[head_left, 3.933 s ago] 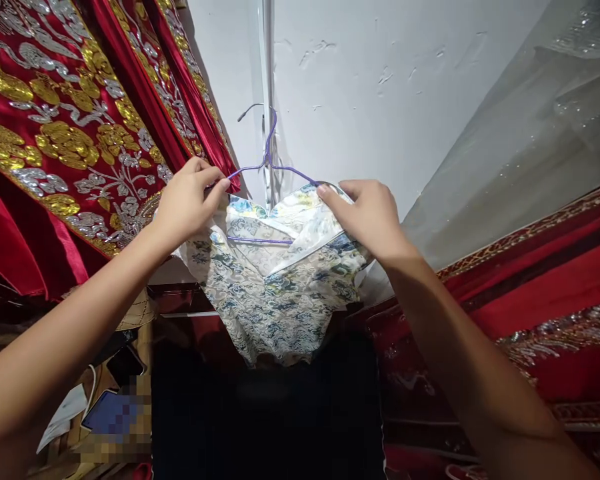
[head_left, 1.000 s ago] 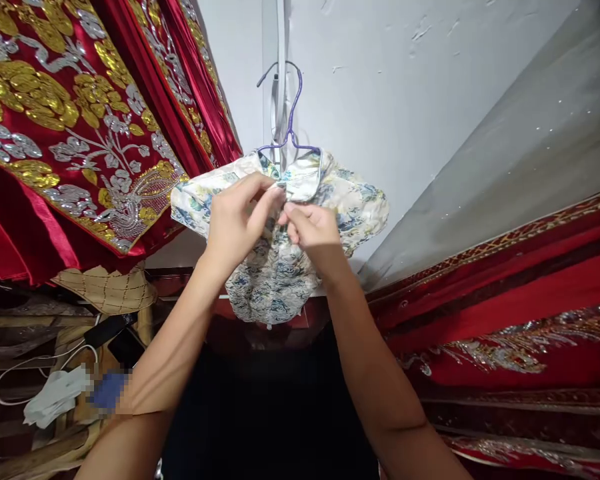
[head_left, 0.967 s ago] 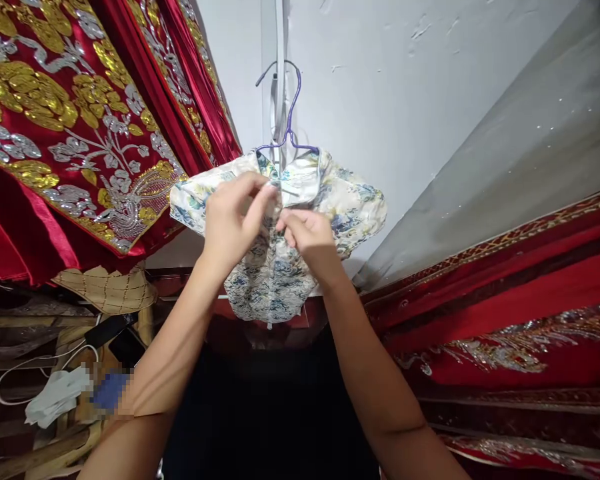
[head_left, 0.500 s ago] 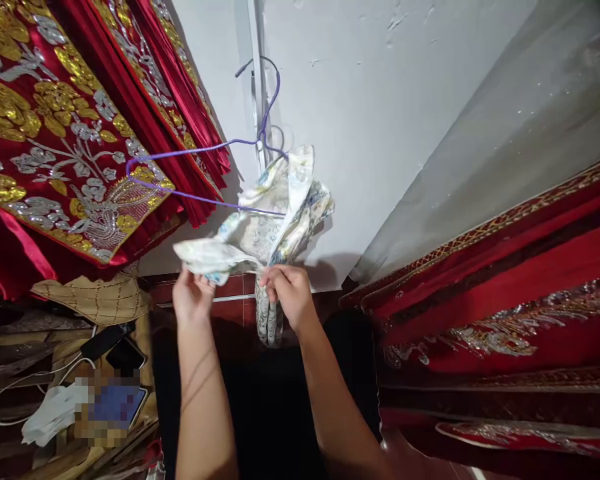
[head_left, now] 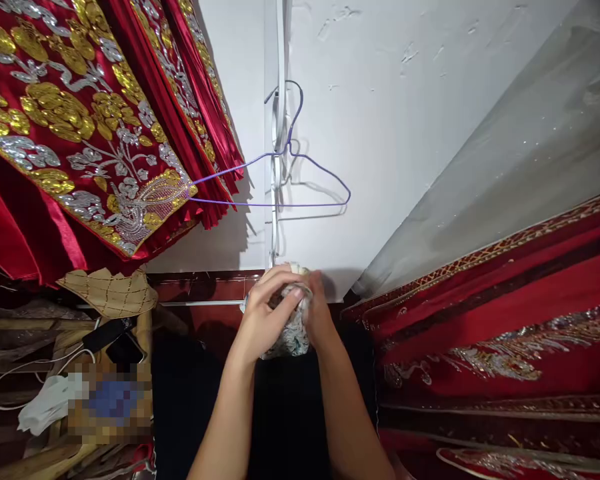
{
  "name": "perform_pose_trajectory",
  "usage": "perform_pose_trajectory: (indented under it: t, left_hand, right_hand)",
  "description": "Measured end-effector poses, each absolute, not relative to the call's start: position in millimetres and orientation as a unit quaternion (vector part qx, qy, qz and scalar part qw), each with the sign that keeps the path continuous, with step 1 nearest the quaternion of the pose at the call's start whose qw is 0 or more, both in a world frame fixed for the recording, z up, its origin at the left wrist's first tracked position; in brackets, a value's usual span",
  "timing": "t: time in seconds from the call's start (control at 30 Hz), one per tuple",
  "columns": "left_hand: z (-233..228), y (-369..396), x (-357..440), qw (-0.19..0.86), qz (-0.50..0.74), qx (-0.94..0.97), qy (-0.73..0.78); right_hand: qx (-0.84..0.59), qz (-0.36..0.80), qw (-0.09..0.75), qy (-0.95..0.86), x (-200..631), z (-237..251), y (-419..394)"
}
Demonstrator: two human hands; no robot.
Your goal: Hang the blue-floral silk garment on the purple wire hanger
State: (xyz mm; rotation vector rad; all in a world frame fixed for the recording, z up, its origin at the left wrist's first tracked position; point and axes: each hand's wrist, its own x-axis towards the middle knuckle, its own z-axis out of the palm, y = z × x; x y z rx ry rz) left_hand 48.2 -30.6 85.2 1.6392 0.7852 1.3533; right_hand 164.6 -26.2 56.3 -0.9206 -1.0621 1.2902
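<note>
A pale garment [head_left: 291,339] with a blue and grey print is bunched up between my two hands, low in front of the wall. My left hand [head_left: 270,310] grips it from the left, its thumb lying across the gathered cloth. From the right, my right hand [head_left: 320,307] closes on the same bundle; some of its fingers are hidden behind the fabric. What kind of garment it is, I cannot tell. Above my hands a purple wire hanger [head_left: 320,165] hangs bare from a white strip [head_left: 281,47] on the wall.
Red fabric with gold and silver sequins [head_left: 60,110] hangs at the upper left. More red embroidered cloth [head_left: 480,313] and translucent sheeting [head_left: 485,167] lie on the right. A wooden seat [head_left: 145,327] at lower left bears a black phone [head_left: 125,350], a cable and white tissue [head_left: 50,403].
The garment has come off the hanger and down into my hands, where it is now bunched. My hands have moved together. The hanger now hangs bare.
</note>
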Motion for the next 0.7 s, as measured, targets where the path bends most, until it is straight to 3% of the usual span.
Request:
perform_pose_trajectory:
  t: [0.07, 0.13, 0.23, 0.33, 0.47, 0.6, 0.7]
  left_hand:
    - [95.5, -27.9, 44.8, 0.34, 0.522, 0.708, 0.333]
    - [101.4, -16.2, 34.4, 0.314, 0.515, 0.72, 0.344]
    - [98.9, 7.1, 10.8, 0.421, 0.434, 0.732, 0.313]
    - [88.6, 22.0, -16.3, 0.484, 0.251, 0.779, 0.31]
    - [85.8, 26.0, -51.0, 0.348, 0.182, 0.814, 0.428]
    - [93.8, 29.0, -80.0, 0.197, 0.124, 0.813, 0.534]
    - [90.5, 32.7, -96.4, 0.171, 0.063, 0.792, 0.582]
  right_hand:
    - [-0.351, 0.593, 0.559, -0.461, 167.9, 66.4, -27.8]
    - [-0.323, 0.609, 0.485, -0.538, 174.3, 80.8, -27.0]
    - [-0.343, 0.555, 0.379, -0.657, 189.4, 107.7, -14.3]
    - [-0.372, 0.413, 0.445, -0.703, 204.8, 133.3, 17.1]
    - [-0.387, 0.24, 0.581, -0.675, 208.3, 142.8, 77.1]
    - [-0.451, 0.25, 0.53, -0.673, 200.9, 115.2, 119.7]
    - [-0.485, 0.261, 0.46, -0.696, 207.6, 92.7, 124.6]
